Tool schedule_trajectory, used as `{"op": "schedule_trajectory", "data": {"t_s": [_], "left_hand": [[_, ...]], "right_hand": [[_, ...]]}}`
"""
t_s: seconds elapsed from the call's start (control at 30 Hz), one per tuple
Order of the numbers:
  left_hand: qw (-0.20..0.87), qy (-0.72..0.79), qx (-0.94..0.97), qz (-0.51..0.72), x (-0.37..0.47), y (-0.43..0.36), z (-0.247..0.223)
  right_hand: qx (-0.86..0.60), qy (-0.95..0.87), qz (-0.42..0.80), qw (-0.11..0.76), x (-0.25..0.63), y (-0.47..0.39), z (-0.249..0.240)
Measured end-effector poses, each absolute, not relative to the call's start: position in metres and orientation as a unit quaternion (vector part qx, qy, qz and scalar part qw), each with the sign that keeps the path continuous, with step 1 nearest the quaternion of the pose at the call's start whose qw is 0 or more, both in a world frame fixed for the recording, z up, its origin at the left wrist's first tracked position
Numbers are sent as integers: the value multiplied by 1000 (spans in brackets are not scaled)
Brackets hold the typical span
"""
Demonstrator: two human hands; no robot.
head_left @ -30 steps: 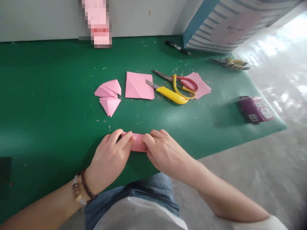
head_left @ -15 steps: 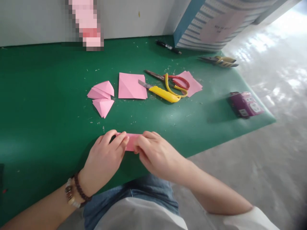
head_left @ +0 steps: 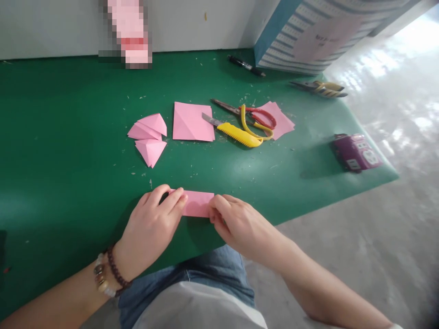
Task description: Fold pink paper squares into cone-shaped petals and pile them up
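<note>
A pink strip of folded paper (head_left: 198, 204) lies flat near the table's front edge, between my hands. My left hand (head_left: 152, 224) holds its left end, the fingers closed over it and pressing down. At the right end, my right hand (head_left: 242, 224) is closed with fingertips pinched at the paper's edge. Beyond them sit pink folded paper pieces (head_left: 151, 151) with pointed shapes and a stack of pink square sheets (head_left: 192, 123). A yellow utility knife (head_left: 240, 134) rests with its blade over that stack, against scissors (head_left: 255, 118) with red and yellow handles.
More pink sheets (head_left: 279, 121) lie under the scissors. A black pen (head_left: 246, 66), pliers (head_left: 318, 88) and a purple box (head_left: 358, 151) are farther right. A striped box (head_left: 308, 39) stands at the back. Paper scraps dot the green table (head_left: 68, 137).
My right hand has slid right along the strip to its right end, uncovering more of the paper. My left hand keeps its hold. The view has shifted slightly.
</note>
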State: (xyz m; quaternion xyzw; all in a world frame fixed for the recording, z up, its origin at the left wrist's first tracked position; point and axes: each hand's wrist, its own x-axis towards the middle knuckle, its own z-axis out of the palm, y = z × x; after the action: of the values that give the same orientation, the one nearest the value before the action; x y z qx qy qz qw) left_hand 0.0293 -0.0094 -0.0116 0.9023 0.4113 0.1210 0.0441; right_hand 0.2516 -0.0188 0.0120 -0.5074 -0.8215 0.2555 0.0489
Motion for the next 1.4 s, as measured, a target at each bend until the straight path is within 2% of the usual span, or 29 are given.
{"op": "schedule_trajectory", "data": {"t_s": [0.13,0.3,0.53,0.77,1.1,1.27,1.4], "left_hand": [[50,410,901,131,30,-8,-12],[47,407,902,134,30,-8,-14],[127,392,902,132,22,0,-8],[183,352,911,109,9,18,-6],[202,338,915,88,6,20,-3],[192,336,917,99,5,19,-4],[177,347,912,132,11,16,-9]], "right_hand": [[-512,-818,253,68,260,-21,22],[-424,-851,256,175,242,-10,21],[-420,-886,126,152,215,-14,-21],[-505,-851,56,134,195,-22,-23],[-590,-796,78,109,173,-15,-16],[-489,-838,169,174,197,-13,-10],[-471,-848,133,204,208,-13,-17]]}}
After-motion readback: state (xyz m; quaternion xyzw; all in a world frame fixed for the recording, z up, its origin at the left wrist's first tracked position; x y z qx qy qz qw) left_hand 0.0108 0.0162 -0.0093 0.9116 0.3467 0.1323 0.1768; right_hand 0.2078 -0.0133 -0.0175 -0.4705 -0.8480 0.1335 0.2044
